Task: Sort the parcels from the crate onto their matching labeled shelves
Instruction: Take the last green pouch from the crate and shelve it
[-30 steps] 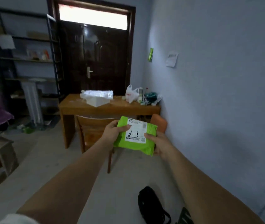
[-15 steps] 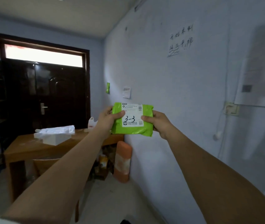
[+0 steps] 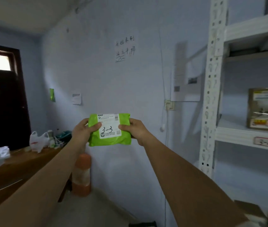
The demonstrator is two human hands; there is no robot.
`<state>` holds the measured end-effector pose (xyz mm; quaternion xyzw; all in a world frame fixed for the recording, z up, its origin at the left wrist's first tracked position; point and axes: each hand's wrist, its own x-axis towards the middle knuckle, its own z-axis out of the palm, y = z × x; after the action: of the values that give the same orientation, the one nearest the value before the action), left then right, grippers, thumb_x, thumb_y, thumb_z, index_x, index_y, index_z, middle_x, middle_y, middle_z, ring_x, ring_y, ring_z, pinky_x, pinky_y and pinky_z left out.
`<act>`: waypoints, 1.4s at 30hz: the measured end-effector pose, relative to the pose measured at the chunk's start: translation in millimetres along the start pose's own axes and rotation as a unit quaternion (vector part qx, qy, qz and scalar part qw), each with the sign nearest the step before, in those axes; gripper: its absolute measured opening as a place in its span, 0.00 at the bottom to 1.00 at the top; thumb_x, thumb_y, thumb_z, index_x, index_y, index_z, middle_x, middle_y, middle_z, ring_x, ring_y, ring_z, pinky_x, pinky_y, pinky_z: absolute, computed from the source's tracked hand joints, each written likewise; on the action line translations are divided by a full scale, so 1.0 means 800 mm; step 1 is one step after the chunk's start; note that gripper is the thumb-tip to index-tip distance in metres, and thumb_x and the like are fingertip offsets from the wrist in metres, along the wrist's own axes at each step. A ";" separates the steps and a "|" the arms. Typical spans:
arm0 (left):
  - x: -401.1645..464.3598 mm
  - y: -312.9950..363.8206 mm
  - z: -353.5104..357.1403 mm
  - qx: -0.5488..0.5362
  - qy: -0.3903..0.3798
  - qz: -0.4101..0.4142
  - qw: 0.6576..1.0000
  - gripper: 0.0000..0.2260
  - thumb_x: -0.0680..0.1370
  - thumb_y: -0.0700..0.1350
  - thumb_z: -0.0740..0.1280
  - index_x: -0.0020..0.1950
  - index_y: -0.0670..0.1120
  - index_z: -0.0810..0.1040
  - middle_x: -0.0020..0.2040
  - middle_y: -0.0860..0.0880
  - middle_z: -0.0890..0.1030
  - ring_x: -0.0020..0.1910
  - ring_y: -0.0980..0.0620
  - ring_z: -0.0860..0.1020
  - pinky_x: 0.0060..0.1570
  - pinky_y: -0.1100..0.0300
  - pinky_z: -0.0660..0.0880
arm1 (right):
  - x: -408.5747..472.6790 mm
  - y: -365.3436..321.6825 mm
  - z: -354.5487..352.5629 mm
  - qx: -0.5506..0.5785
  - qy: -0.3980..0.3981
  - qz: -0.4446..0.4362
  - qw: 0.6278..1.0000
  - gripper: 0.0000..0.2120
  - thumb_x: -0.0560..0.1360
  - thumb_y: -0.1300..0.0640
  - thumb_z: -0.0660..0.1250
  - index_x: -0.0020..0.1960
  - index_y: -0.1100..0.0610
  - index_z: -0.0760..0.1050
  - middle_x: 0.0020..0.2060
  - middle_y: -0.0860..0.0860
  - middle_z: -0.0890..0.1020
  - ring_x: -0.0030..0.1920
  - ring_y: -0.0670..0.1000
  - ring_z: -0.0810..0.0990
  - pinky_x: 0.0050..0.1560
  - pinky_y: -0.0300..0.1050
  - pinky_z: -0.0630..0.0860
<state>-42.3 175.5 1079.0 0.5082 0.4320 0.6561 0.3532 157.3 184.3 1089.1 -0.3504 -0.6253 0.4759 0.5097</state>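
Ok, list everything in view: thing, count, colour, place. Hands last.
green parcel: 1, bright green with a white label marked 3-3, held up in front of the wall
shelf unit: 1, white, right side
shelf tag: 1, white, reads 3-2, on a shelf edge
box: 1, brown with labels, on the shelf above that tag
wooden table: 1, brown, lower left
plastic bags: white, count unclear, on the table
orange cylinder: 1, orange, on the floor by the wall
door: 1, dark, far left
wall notes: several, white and green
left hand: grips the parcel's left edge
right hand: grips its right edge
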 end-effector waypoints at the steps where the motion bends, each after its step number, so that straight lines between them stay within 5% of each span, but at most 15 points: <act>1: -0.003 -0.006 0.005 -0.005 -0.008 -0.005 1.000 0.13 0.71 0.39 0.73 0.54 0.44 0.77 0.52 0.40 0.82 0.46 0.43 0.81 0.53 0.45 0.78 | -0.007 0.003 -0.005 -0.003 0.014 0.002 1.000 0.16 0.73 0.66 0.68 0.61 0.63 0.76 0.57 0.60 0.81 0.39 0.47 0.80 0.38 0.35 0.79; 7: -0.035 -0.035 0.057 -0.025 -0.075 -0.042 0.996 0.12 0.73 0.36 0.70 0.53 0.48 0.75 0.49 0.45 0.81 0.33 0.57 0.81 0.32 0.62 0.78 | -0.063 0.023 -0.058 -0.026 0.090 0.023 0.995 0.17 0.73 0.67 0.68 0.61 0.65 0.75 0.58 0.62 0.79 0.49 0.53 0.79 0.42 0.38 0.78; 12: -0.075 -0.055 0.116 -0.044 -0.131 -0.060 0.989 0.15 0.74 0.36 0.69 0.59 0.44 0.74 0.51 0.43 0.80 0.37 0.52 0.80 0.28 0.65 0.77 | -0.116 0.034 -0.108 -0.048 0.150 0.041 0.987 0.17 0.73 0.67 0.69 0.61 0.65 0.75 0.58 0.62 0.80 0.49 0.53 0.79 0.43 0.39 0.78; 16: -0.103 -0.065 0.164 -0.058 -0.158 -0.077 0.983 0.14 0.74 0.35 0.69 0.58 0.44 0.74 0.52 0.43 0.80 0.34 0.54 0.81 0.28 0.65 0.77 | -0.155 0.034 -0.149 -0.076 0.191 0.054 0.977 0.17 0.73 0.67 0.69 0.61 0.66 0.75 0.58 0.63 0.79 0.54 0.59 0.80 0.53 0.49 0.78; 19: -0.116 -0.064 0.198 -0.069 -0.180 -0.083 0.978 0.14 0.74 0.35 0.69 0.59 0.43 0.75 0.51 0.42 0.80 0.29 0.60 0.81 0.27 0.66 0.78 | -0.179 0.030 -0.176 -0.093 0.220 0.049 0.970 0.17 0.73 0.67 0.69 0.61 0.66 0.75 0.58 0.63 0.80 0.49 0.55 0.81 0.50 0.46 0.79; 26: -0.157 -0.043 0.283 -0.083 -0.240 -0.089 0.963 0.16 0.73 0.34 0.69 0.60 0.41 0.75 0.52 0.42 0.80 0.36 0.54 0.80 0.30 0.63 0.78 | -0.241 0.016 -0.246 -0.114 0.282 0.058 0.951 0.16 0.73 0.66 0.69 0.60 0.65 0.76 0.57 0.61 0.80 0.57 0.60 0.80 0.58 0.52 0.77; 42: -0.424 0.079 0.648 -0.129 -0.428 -0.054 0.893 0.11 0.71 0.32 0.70 0.51 0.43 0.77 0.50 0.40 0.81 0.29 0.60 0.81 0.33 0.64 0.78 | -0.601 -0.141 -0.524 -0.176 0.461 0.012 0.870 0.15 0.73 0.67 0.69 0.59 0.67 0.76 0.56 0.63 0.80 0.47 0.55 0.79 0.45 0.40 0.79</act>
<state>539.1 -46.8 1071.8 0.6656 0.1778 0.4047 0.6014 682.9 -193.8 1062.0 -0.6214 -0.3882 0.1484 0.6642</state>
